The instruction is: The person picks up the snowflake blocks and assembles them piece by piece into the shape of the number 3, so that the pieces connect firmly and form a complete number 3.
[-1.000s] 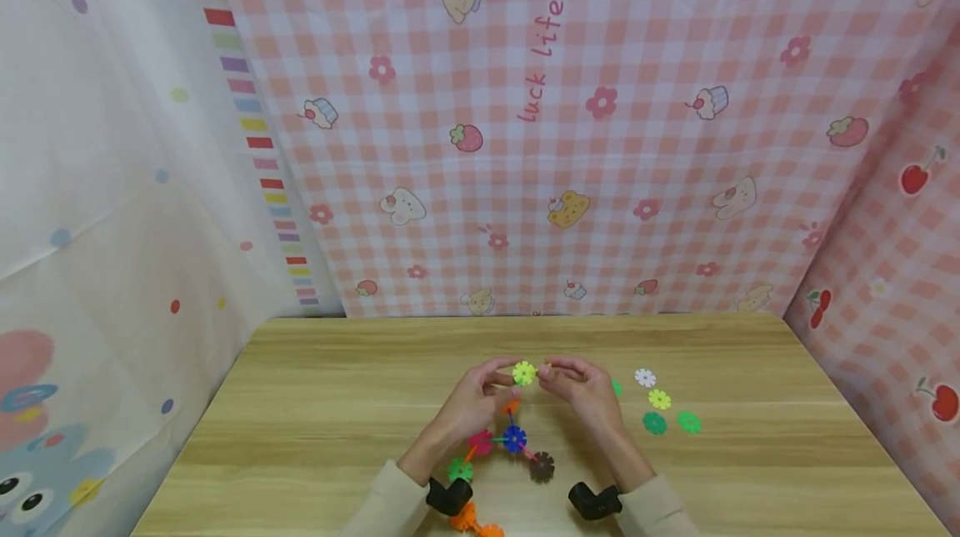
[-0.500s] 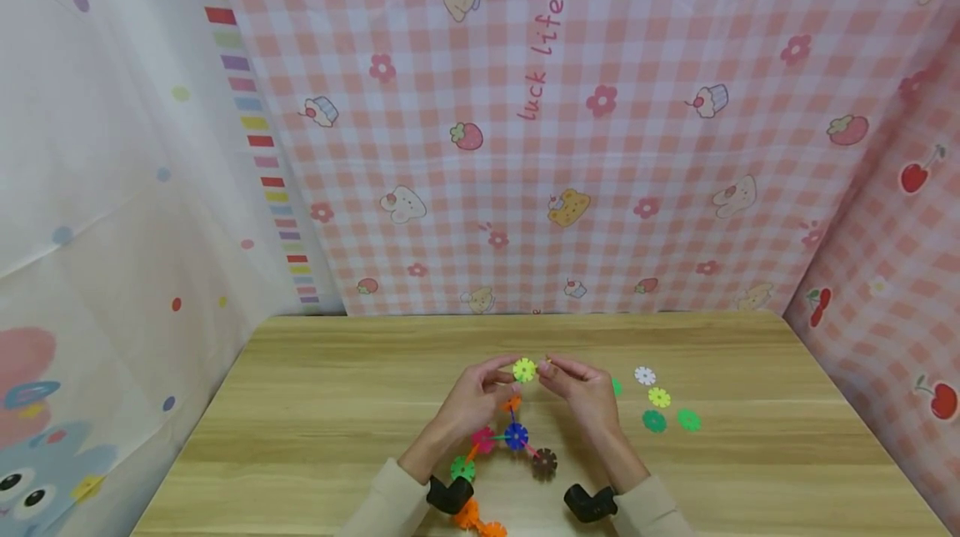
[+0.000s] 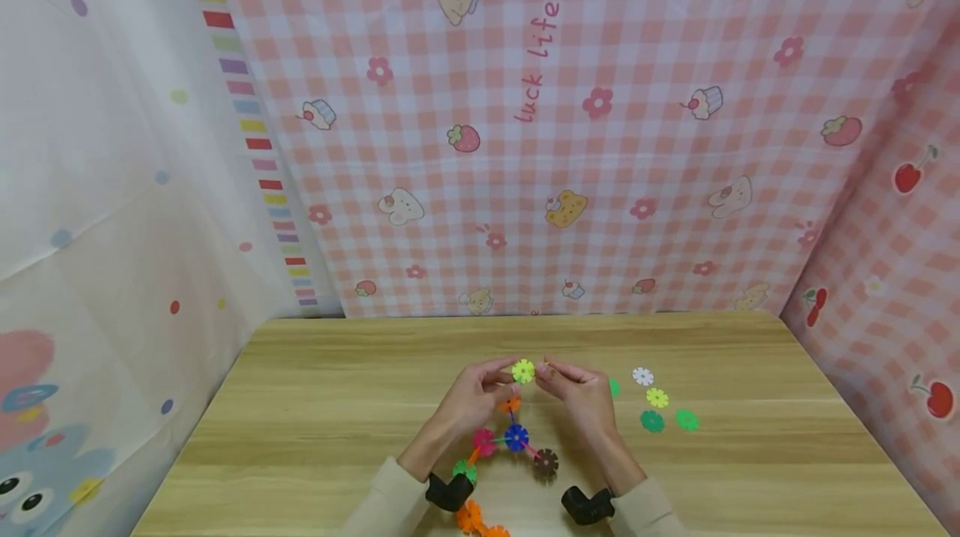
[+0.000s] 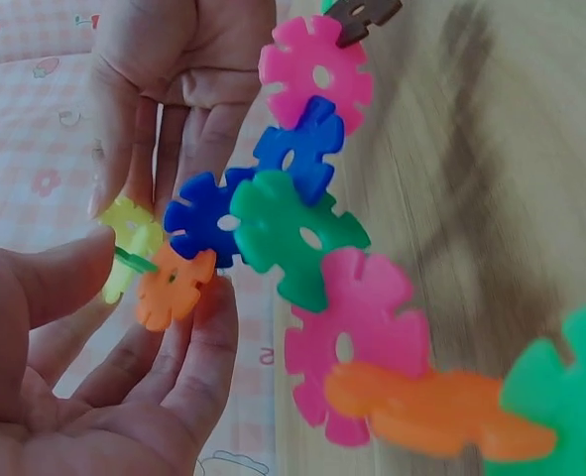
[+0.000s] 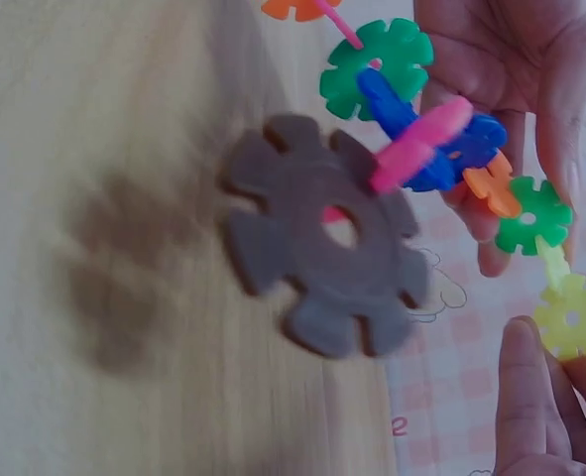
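Observation:
Notched plastic snowflake discs are slotted together into a branching chain between the hands. The left hand (image 3: 471, 397) pinches the chain near its upper end, by a green disc (image 5: 533, 215) and an orange disc (image 4: 175, 288). The right hand (image 3: 583, 397) pinches a yellow disc (image 5: 570, 315); another yellow disc (image 3: 523, 371) faces the head camera between the hands. Below hang a blue disc (image 3: 516, 438), a pink disc (image 3: 484, 442), a brown disc (image 3: 546, 463) and, partly behind the left wrist's black camera mount, a green disc (image 3: 463, 471). Fingers cover some joints.
Loose discs lie on the wooden table (image 3: 757, 470) right of the right hand: white (image 3: 642, 376), yellow (image 3: 657, 398), dark green (image 3: 652, 421) and light green (image 3: 687, 420). Another green disc (image 3: 614, 388) is partly hidden by that hand. Orange discs (image 3: 470, 517) show at the near edge.
The right wrist has shifted slightly left. The hanging discs, the brown one among them, have swung a little to the right. Both hands keep their pinch.

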Demonstrator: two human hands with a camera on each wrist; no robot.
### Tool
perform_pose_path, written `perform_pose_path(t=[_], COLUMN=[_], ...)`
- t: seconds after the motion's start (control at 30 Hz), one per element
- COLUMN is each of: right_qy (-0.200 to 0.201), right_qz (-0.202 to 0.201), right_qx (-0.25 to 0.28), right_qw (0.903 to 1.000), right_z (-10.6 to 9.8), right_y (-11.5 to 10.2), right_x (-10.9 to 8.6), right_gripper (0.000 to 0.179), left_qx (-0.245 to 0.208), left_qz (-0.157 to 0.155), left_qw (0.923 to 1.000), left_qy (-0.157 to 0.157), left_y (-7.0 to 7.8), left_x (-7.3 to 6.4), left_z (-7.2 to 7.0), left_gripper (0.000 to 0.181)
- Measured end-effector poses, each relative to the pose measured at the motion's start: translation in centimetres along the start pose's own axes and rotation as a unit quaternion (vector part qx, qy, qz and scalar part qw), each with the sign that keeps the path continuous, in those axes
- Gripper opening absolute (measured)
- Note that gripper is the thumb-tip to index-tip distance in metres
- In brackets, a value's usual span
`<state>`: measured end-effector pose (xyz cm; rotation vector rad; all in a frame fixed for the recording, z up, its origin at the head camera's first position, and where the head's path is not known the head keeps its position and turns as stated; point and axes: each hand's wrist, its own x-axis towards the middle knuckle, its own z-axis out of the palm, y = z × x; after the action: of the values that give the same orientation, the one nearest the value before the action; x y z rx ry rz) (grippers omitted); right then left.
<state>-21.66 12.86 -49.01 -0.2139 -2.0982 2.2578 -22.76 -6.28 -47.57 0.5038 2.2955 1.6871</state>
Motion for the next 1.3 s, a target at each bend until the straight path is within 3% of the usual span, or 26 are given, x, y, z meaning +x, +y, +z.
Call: perform_pose_path(t=[0.23,0.47,0.73,1.07,1.3], right_qy=[-0.024,-0.044,-0.024,0.003,0.009], right_qz=[0.0,0.003,0.022,0.053,0.054], right_qx=[0.024,0.016,-0.006,-0.101,-0.142], right_qw=[0.9994,0.9989,0.9994,0.9935,0.9884], right_z=[-0.2,-0.7,-2.9,-6.5,-7.7], right_y=[0.2,0.4,0.3,0.7,1.2], right_x=[0.3,0.4,0.8,1.4,1.8], right_gripper=[0.041,0.043,0.038,0.04,0.043], left_qx=[-0.016,-0.025,-0.037,-0.026,-0.013], left_qz=[0.006,-0.01,-0.018,-0.011,-0.013], left_qw=[0.9997,0.9995,0.999,0.9994,0.9997], left_qy=[-0.015,-0.016,-0.015,-0.022,-0.016], left_y=[-0.4,-0.7,-1.1,-2.0,-2.2], left_x=[0.2,0.3,0.2,0.2,0.3], left_z=[-0.2,-0.6,-1.1,-1.9,-2.0], left_gripper=[0.046,0.044,0.05,0.05,0.048])
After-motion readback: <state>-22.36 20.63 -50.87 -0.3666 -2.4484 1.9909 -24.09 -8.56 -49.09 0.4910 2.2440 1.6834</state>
